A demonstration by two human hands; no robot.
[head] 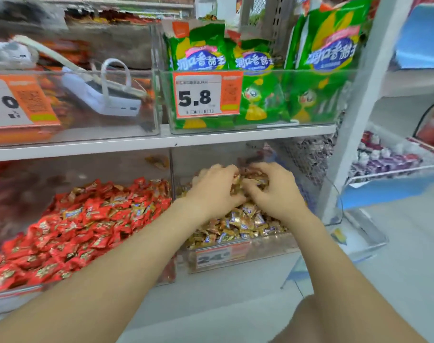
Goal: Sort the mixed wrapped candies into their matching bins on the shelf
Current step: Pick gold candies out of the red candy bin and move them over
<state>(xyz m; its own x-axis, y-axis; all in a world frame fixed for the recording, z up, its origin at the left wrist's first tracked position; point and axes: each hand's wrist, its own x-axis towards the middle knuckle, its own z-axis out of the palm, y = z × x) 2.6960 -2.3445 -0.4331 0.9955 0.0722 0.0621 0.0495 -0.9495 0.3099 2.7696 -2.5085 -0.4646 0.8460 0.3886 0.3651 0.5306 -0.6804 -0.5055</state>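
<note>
Shop shelving fills the view, with a white shelf board (136, 142) dividing two rows of clear bins. The likely slip is spillage: a loose double handful could shed pieces over the low front wall, or get dropped across the divider and mix the sorts again. At upper left, one bin (87, 129) holds a white handheld scanner (104, 95) over blurred red packs. Below it, the red bin (62, 174) is heaped with red candies (87, 229), with a few gold-and-blue strays among them. At upper right, the tagged bin (260, 128) stands full of green bags (260, 70). Beneath that, the gold bin (268, 251) carries the gold candies (238, 226). Both hands are in this pile, left hand (216, 189) and right hand (275, 191), with their fingers curled round a clump between them. Motion blur hides which pieces they hold, possibly all gold.
</note>
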